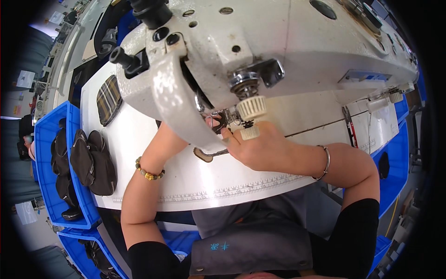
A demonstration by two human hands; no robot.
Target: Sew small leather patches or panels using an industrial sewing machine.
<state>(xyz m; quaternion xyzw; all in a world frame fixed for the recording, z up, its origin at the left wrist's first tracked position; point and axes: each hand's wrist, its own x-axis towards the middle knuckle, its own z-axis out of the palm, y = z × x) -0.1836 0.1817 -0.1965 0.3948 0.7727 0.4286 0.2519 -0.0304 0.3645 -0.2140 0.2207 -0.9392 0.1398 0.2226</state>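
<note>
A large off-white sewing machine fills the upper view. At its needle area, my right hand has its fingertips pinched on a small dark piece of material. My left hand reaches in from the other side; the machine's curved front guard hides most of it. Only a fingertip or two of it show beside the dark piece, so its grip is not clear. A flat dark-edged piece with a tan rounded end lies below my hands on the white table; whether it joins the pinched piece is hidden.
Black shoe-like pieces are stacked at the table's left edge, near a plaid piece. A blue bin at left holds more dark pieces. A printed ruler follows the front edge. A slim red-and-black tool lies at right.
</note>
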